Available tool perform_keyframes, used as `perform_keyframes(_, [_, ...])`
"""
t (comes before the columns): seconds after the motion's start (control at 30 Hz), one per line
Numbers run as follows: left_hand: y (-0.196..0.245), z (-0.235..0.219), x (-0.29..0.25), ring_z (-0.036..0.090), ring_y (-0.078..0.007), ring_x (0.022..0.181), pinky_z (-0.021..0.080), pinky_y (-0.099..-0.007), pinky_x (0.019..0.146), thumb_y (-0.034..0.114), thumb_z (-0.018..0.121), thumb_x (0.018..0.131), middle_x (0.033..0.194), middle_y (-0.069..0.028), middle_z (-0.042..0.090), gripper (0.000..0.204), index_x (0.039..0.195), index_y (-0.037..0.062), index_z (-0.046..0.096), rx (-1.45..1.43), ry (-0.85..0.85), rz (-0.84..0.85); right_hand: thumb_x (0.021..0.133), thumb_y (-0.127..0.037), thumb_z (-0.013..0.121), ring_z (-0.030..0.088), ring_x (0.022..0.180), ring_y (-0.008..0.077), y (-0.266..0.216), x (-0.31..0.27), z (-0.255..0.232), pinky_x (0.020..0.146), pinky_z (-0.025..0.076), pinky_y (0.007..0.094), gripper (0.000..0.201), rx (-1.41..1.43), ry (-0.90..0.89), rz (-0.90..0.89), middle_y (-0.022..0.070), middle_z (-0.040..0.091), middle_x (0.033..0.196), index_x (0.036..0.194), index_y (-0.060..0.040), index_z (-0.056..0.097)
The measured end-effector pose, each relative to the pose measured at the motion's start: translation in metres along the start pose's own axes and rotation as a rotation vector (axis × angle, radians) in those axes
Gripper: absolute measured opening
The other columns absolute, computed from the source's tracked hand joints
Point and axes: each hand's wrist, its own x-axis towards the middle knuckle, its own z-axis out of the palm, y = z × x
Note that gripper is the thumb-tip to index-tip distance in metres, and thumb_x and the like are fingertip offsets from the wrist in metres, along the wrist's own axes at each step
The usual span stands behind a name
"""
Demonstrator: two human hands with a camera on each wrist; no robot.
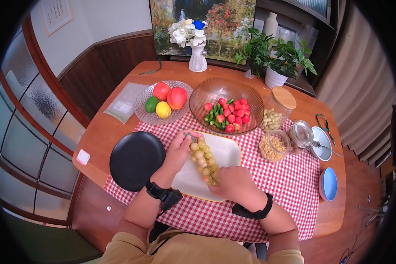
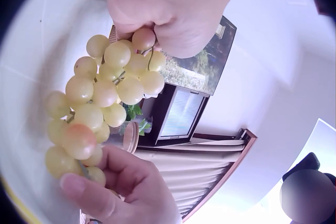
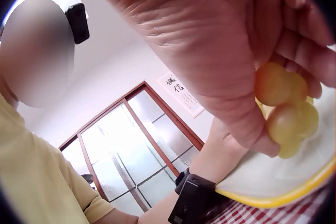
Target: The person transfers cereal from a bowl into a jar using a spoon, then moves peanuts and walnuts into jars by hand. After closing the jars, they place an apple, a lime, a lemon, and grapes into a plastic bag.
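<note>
A bunch of pale yellow-green grapes (image 1: 204, 162) is held over a white rectangular dish (image 1: 185, 182) with a yellow rim. My left hand (image 1: 177, 153) pinches the stem at the bunch's upper end. At the lower end, my right hand (image 1: 236, 184) has its fingers and thumb around the last grapes. The left wrist view shows the bunch (image 2: 105, 93) stretched between both hands, a few grapes tinged pink. In the right wrist view, the right hand (image 3: 210, 56) curls over the grapes (image 3: 286, 87), partly hiding them.
A black plate (image 1: 137, 161) lies left of the dish on the checked cloth (image 1: 290, 193). Behind stand a glass fruit plate (image 1: 145, 113) and a large amber bowl (image 1: 207, 88). Jars (image 1: 275, 145), a blue bowl (image 1: 328, 184) and a light bowl with a spoon (image 1: 322, 149) are at right.
</note>
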Motion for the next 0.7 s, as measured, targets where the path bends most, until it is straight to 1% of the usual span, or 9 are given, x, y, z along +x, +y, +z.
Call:
perform_keyframes(0.03, [-0.002,0.0,0.0,0.055,-0.0125,0.097,0.044,-0.0281,0.089,0.013,0.038,0.098,0.111,-0.0079,0.059,0.02,0.105,0.002,0.054,-0.165,-0.016,-0.031,0.075,-0.05,0.061,0.064,0.062,0.0301,0.0,-0.003,-0.001,0.058,0.051,0.0399,0.05,-0.011,0.076,0.022,0.0137,0.064,0.065,0.075,-0.0004,0.064])
perform_keyframes(0.07, [-0.004,-0.002,0.001,0.055,-0.0125,0.097,0.044,-0.0281,0.089,0.013,0.038,0.098,0.111,-0.0079,0.059,0.02,0.105,0.002,0.054,-0.165,-0.017,-0.031,0.075,-0.05,0.061,0.064,0.062,0.0301,0.0,-0.006,0.002,0.058,0.051,0.0399,0.05,-0.011,0.077,0.023,0.0137,0.064,0.065,0.075,-0.0004,0.064])
perform_keyframes(0.17, [-0.007,-0.006,0.001,0.054,-0.0112,0.095,0.044,-0.0274,0.087,0.013,0.04,0.097,0.113,-0.0063,0.057,0.02,0.108,0.003,0.053,-0.044,-0.036,-0.041,0.074,-0.052,0.063,0.065,0.062,0.0289,-0.002,-0.01,0.005,0.057,0.05,0.0394,0.052,-0.045,0.087,-0.023,0.0131,0.064,0.064,0.075,-0.0006,0.064])
perform_keyframes(0.23, [-0.004,-0.003,0.0,0.053,-0.0096,0.091,0.043,-0.0253,0.084,0.012,0.043,0.096,0.11,-0.0047,0.058,0.018,0.109,0.0043,0.053,0.226,0.03,0.009,0.075,-0.057,0.062,0.064,0.061,0.0283,-0.005,-0.013,-0.005,0.056,0.05,0.0393,0.056,-0.03,-0.028,-0.097,0.0131,0.063,0.063,0.076,-0.001,0.063])
perform_keyframes(0.37, [-0.004,-0.003,0.0,0.055,-0.0087,0.084,0.045,-0.0239,0.076,0.007,0.047,0.093,0.109,-0.0063,0.058,0.018,0.11,0.0039,0.051,0.215,0.029,-0.014,0.078,-0.056,0.059,0.064,0.059,0.0287,-0.002,-0.01,-0.008,0.055,0.049,0.0397,0.056,-0.022,-0.006,-0.064,0.0135,0.063,0.062,0.078,-0.0009,0.063])
perform_keyframes(0.43, [-0.008,-0.004,0.0,0.054,-0.0069,0.076,0.046,-0.0229,0.069,0.006,0.048,0.092,0.108,-0.0064,0.058,0.02,0.112,0.0032,0.05,0.348,0.033,0.016,0.08,-0.055,0.058,0.063,0.056,0.03,0.002,-0.006,-0.007,0.055,0.049,0.0402,0.055,-0.046,0.068,-0.042,0.0146,0.062,0.061,0.079,-0.0001,0.062])
perform_keyframes(0.57, [-0.01,-0.004,0.0,0.055,-0.0081,0.075,0.047,-0.0248,0.069,0.007,0.049,0.092,0.108,-0.0075,0.058,0.024,0.116,0.0025,0.049,0.437,0.044,0.068,0.083,-0.05,0.057,0.062,0.055,0.0319,0.01,0.005,-0.003,0.055,0.049,0.0426,0.051,0.031,0.159,0.026,0.0155,0.062,0.06,0.08,0.0008,0.061])
perform_keyframes(0.67, [-0.011,-0.002,0.0,0.057,-0.0102,0.078,0.049,-0.0264,0.071,0.007,0.05,0.092,0.109,-0.0091,0.056,0.029,0.12,0.0018,0.047,0.432,0.09,0.074,0.085,-0.045,0.057,0.063,0.06,0.0354,0.016,0.018,0.006,0.059,0.05,0.0447,0.049,0.155,0.257,0.076,0.0192,0.062,0.065,0.089,0.0032,0.059])
perform_keyframes(0.7, [-0.012,-0.002,0.0,0.058,-0.0122,0.081,0.05,-0.0274,0.073,0.009,0.052,0.092,0.11,-0.0102,0.056,0.031,0.121,0.0015,0.047,0.427,0.102,0.104,0.086,-0.043,0.056,0.063,0.065,0.0373,0.018,0.023,0.01,0.062,0.05,0.045,0.049,0.217,0.311,0.081,0.0219,0.063,0.07,0.095,0.0045,0.056])
